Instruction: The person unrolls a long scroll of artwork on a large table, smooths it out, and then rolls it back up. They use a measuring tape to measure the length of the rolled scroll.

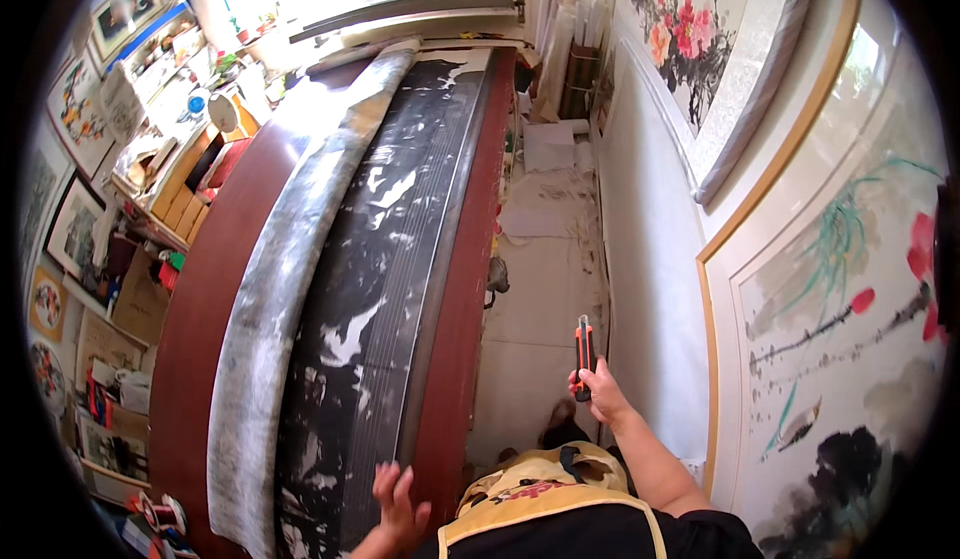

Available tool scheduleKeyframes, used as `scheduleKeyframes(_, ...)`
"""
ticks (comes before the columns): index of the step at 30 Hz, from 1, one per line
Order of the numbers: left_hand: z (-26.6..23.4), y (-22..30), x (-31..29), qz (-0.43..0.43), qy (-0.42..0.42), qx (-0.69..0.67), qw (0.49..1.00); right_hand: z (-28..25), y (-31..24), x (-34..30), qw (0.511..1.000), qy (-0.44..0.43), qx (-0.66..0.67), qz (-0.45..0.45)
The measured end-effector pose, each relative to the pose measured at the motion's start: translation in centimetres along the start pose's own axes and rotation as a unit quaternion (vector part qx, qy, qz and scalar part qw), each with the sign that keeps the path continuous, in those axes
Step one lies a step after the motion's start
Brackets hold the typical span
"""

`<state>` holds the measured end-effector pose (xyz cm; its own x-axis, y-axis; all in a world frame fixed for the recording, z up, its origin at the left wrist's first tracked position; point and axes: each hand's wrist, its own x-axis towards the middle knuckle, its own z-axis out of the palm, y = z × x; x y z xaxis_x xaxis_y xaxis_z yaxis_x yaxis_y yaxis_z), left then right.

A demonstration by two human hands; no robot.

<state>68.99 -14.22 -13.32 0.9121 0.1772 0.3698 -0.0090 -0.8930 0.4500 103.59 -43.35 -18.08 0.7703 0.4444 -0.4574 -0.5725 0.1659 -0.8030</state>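
My right hand (598, 391) is closed around an orange and black utility knife (584, 357), held upright over the floor to the right of the table. Close to the table's near right edge, my left hand (400, 502) is empty with its fingers apart; whether it touches the surface I cannot tell. Beside it lies a long black sheet (340, 379) with white blotches and fine lengthwise lines. A grey-white mottled sheet (250, 369), seemingly folded or rolled, runs along the black sheet's left side.
Under the sheets is a long dark red table (190, 399). A narrow floor strip (535, 309) separates it from the right wall, where framed flower paintings (850, 329) stand. Cluttered shelves (170, 179) line the left side. Long dark bars (410, 9) lie beyond the far end.
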Motion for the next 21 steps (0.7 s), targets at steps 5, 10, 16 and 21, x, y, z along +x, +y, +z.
scheduleKeyframes(5,10.5,-3.4,26.5,-0.031,0.165,-0.033,0.985,-2.8,-3.4,10.6,0.998,0.069,0.008,0.003)
scheduleKeyframes(10,20.3,-5.0,44.6,-0.104,0.168,-0.071,0.978,-6.8,-11.6,23.4,0.993,0.096,0.069,-0.022)
scheduleKeyframes(16,25.6,-10.5,49.6,-0.167,0.02,0.059,0.984,-8.9,-23.7,38.1,0.992,0.08,0.035,-0.089)
scheduleKeyframes(21,25.9,-11.1,50.8,-0.142,-0.038,0.053,0.988,-7.1,-32.1,49.7,0.995,0.039,0.022,-0.086)
